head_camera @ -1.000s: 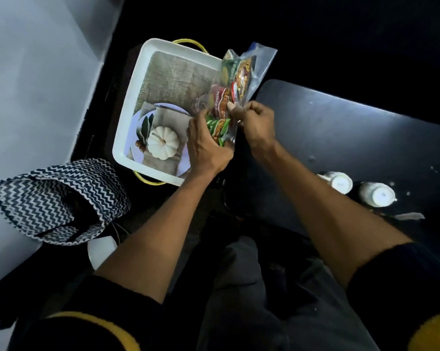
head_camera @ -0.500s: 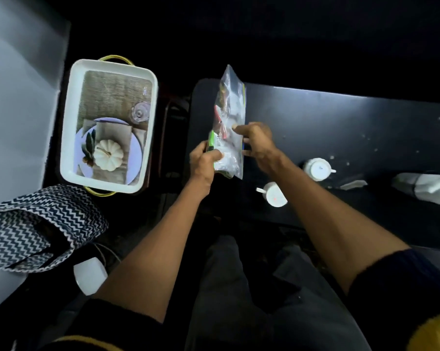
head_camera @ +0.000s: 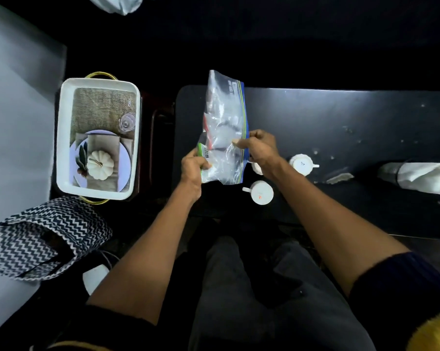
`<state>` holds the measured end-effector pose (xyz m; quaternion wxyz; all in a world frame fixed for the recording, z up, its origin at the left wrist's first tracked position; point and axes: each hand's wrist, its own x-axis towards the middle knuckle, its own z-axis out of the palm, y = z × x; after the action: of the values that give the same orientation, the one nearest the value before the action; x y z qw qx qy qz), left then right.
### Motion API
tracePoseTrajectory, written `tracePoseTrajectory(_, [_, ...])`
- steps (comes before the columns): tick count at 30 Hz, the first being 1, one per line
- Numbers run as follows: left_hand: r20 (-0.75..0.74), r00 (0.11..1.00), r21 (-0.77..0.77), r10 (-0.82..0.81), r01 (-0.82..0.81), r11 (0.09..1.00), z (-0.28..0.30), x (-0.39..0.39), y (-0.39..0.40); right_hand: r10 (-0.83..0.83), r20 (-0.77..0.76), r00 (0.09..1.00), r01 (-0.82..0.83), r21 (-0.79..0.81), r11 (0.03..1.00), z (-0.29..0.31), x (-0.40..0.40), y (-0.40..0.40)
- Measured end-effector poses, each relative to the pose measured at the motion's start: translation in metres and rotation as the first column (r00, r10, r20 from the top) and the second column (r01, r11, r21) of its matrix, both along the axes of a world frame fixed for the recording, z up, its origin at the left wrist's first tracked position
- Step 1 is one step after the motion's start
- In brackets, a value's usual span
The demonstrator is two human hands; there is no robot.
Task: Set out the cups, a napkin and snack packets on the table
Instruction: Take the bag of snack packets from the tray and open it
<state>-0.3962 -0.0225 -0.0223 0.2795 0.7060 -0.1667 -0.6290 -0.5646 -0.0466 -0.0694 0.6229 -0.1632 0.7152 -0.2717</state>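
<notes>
A clear zip bag of snack packets [head_camera: 224,127] stands upright over the left end of the dark table [head_camera: 340,117]. My left hand [head_camera: 195,167] grips its lower left corner, where a green packet shows. My right hand [head_camera: 260,146] pinches the bag's right edge by the blue-green zip strip. Two white cups lie on the table: one [head_camera: 260,192] just below the bag, another [head_camera: 302,164] to the right of my right wrist. A third white piece [head_camera: 256,168] is partly hidden behind that wrist. A white napkin [head_camera: 426,177] rests at the table's right end.
A white tray [head_camera: 62,138] with gold handles stands left of the table, holding a burlap mat, a plate, a small white pumpkin and a glass. A chevron-patterned bag [head_camera: 39,236] sits at the lower left. A torn scrap [head_camera: 339,178] lies on the table.
Both hands have carried the snack bag from over the tray rightward to the table's left end. A napkin and a further cup have come into sight.
</notes>
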Motion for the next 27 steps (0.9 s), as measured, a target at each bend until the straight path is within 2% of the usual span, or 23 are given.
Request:
tracePoseTrajectory(2, [0.064, 0.997, -0.010, -0.039, 0.040, 0.999, -0.002, 0.000, -0.002, -0.018, -0.001, 1.000, 0.018, -0.049, 0.999, 0.000, -0.001, 0.000])
tracePoseTrajectory(6, [0.209, 0.978, 0.061, -0.006, -0.007, 0.998, -0.011, -0.001, -0.006, -0.032, 0.024, 0.999, 0.034, -0.090, 0.995, 0.001, 0.006, -0.006])
tracePoseTrajectory(11, [0.472, 0.867, 0.153, -0.161, 0.099, 0.983, -0.011, 0.005, -0.002, 0.064, 0.154, 0.986, -0.046, -0.115, 0.992, 0.013, 0.018, -0.004])
tracePoseTrajectory(14, [0.587, 0.782, 0.081, -0.209, 0.200, 0.976, -0.002, 0.005, -0.004, 0.133, 0.317, 0.939, -0.094, -0.134, 0.987, 0.024, 0.026, 0.003])
tracePoseTrajectory(16, [0.630, 0.753, -0.030, -0.189, 0.267, 0.963, 0.005, 0.003, -0.004, 0.170, 0.352, 0.920, -0.130, -0.133, 0.982, 0.033, 0.034, 0.009])
tracePoseTrajectory(20, [0.590, 0.804, -0.240, -0.065, 0.252, 0.938, 0.025, -0.006, -0.005, 0.154, 0.180, 0.972, -0.121, -0.178, 0.977, 0.044, 0.046, 0.018])
tracePoseTrajectory(23, [0.576, 0.815, -0.245, -0.060, 0.243, 0.938, 0.034, -0.011, -0.003, 0.173, 0.000, 0.985, -0.169, -0.213, 0.962, 0.049, 0.051, 0.020])
tracePoseTrajectory(27, [0.604, 0.796, -0.228, -0.029, 0.208, 0.951, 0.039, -0.010, -0.002, 0.228, -0.114, 0.967, -0.251, -0.269, 0.930, 0.056, 0.053, 0.021])
